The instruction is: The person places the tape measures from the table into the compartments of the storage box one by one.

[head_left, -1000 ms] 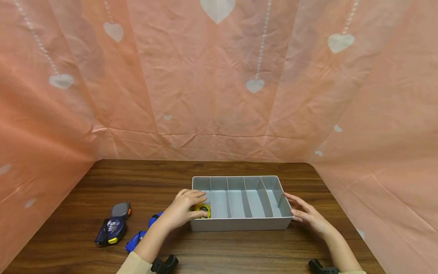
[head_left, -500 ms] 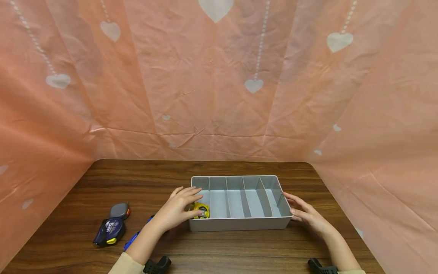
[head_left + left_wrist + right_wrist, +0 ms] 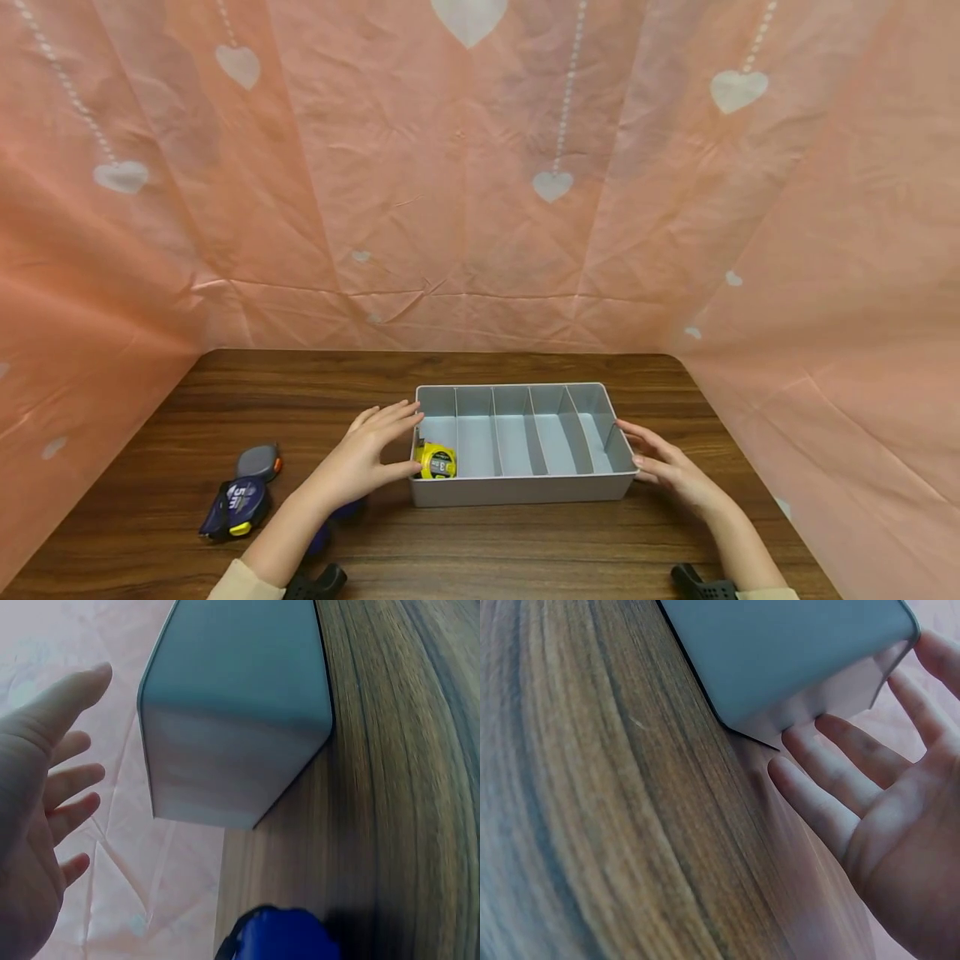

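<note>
Lying in the leftmost compartment of the grey tray (image 3: 525, 491), the yellow tape measure (image 3: 438, 461) is seen; just off the tray's left end, the left hand (image 3: 363, 456) is held, fingers spread, while the right end is touched by the right hand (image 3: 670, 471), fingers parted.

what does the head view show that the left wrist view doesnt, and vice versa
Only head: the yellow tape, navy tape, gray case, right hand and the inside of the box.

Only left wrist: the palm side of the left hand and the outer face of the box's left end.

Both: left hand, box, table, cloth, something blue.
</note>
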Available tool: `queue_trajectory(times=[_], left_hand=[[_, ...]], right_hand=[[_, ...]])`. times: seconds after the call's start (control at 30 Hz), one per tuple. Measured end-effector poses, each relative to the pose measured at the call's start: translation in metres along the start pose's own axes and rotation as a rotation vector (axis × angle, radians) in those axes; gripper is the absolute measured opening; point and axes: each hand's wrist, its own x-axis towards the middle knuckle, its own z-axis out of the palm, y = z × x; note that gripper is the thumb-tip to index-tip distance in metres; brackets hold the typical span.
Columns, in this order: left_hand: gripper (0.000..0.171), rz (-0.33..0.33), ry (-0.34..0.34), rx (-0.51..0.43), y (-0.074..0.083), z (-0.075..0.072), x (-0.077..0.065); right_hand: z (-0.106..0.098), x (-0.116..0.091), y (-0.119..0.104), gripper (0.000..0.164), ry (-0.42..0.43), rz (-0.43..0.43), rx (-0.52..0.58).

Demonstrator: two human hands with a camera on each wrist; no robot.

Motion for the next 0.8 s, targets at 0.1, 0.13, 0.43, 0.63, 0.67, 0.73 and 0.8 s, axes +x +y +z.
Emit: queue_trajectory(times=[0.1, 0.13, 0.43, 0.63, 0.67, 0.73, 0.8], left_hand=[[0.069, -0.001, 0.0, 0.003, -0.002, -0.004, -0.004], [0.07, -0.005, -0.004, 0.005, -0.003, -0.005, -0.006], [0.076, -0.043, -0.003, 0.012, -0.007, -0.015, -0.02], [0.078, -0.053, 0.004, 0.03, -0.009, -0.019, -0.029], [0.078, -0.057, 0.003, 0.035, -0.009, -0.02, -0.031], [0.078, -0.066, -0.001, 0.04, -0.01, -0.022, -0.034], [0.079, -0.072, -0.004, 0.049, -0.011, -0.023, -0.037]], right_hand=[[0.0, 0.001, 0.0, 0.05, -0.002, 0.001, 0.011], [0.0, 0.001, 0.0, 0.05, -0.005, -0.001, 0.014], [0.0, 0.004, 0.002, 0.05, -0.01, 0.003, 0.0], [0.002, 0.004, 0.002, 0.05, -0.015, 0.0, -0.001], [0.002, 0.004, 0.002, 0.05, -0.016, -0.001, -0.004], [0.002, 0.005, 0.002, 0.05, -0.015, -0.002, -0.006], [0.002, 0.005, 0.002, 0.05, -0.015, -0.002, -0.005]])
